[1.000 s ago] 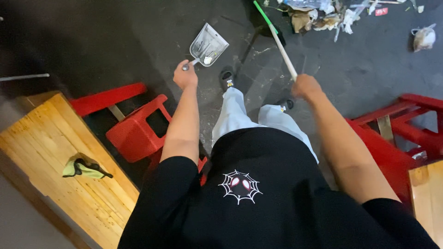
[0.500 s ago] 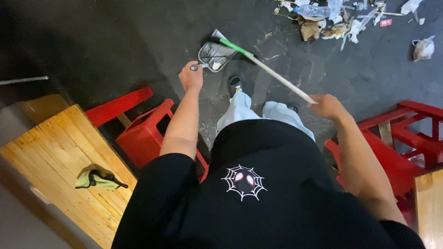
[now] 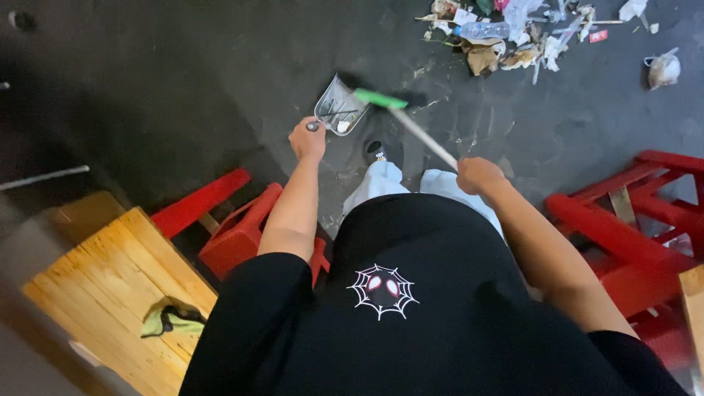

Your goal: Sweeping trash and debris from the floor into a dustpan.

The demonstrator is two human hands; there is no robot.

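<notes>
The left hand (image 3: 308, 139) is gripping the handle of a metal dustpan (image 3: 339, 110), fingers wrapped fully around it. The dustpan is lying just beyond the hand, on the dark floor (image 3: 183, 88), its open mouth facing away from the person, with a few pale scraps sitting inside it. The right hand (image 3: 478, 174) is clenching closed around the pale shaft of a broom (image 3: 422, 136), which is slanting up and to the left from the hand. The broom's green head (image 3: 380, 97) is resting at the far edge of the dustpan, touching or almost touching its rim, so the two tools are meeting in front of the person's feet.

Further out, a pile of litter (image 3: 513, 37) is lying on the floor, well apart from both hands: paper, wrappers and a clear plastic bottle. A red stool (image 3: 242, 235) is standing just beside the left forearm, and a wooden bench (image 3: 117, 286) beyond it is carrying a crumpled green cloth (image 3: 172, 320). More red furniture (image 3: 631, 227) is standing to the right.
</notes>
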